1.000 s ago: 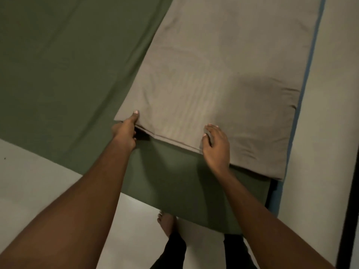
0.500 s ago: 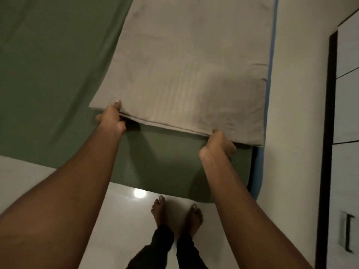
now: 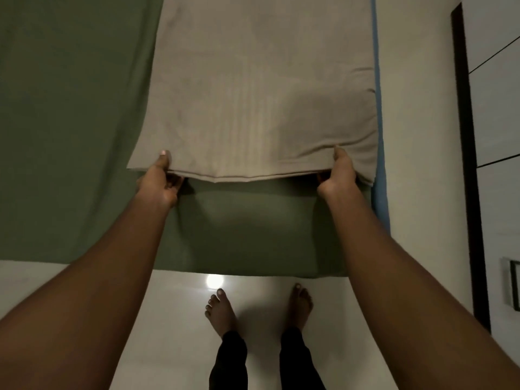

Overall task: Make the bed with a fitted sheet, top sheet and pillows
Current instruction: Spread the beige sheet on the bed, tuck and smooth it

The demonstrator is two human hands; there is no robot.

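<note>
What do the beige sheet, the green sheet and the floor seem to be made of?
The beige sheet: probably woven cotton or a blend, matte; soft creases and a folded, layered near edge show it. The green sheet: likely a similar matte cloth, with faint wrinkles. The floor: seemingly polished tile or stone, glossy; a light reflects in it as a bright spot.

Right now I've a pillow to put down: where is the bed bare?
Widest: the green sheet left of the folded tan sheet. Narrower: the green strip between its near edge and the bed's foot. Crowded at that edge, held by left hand and right hand.
</note>
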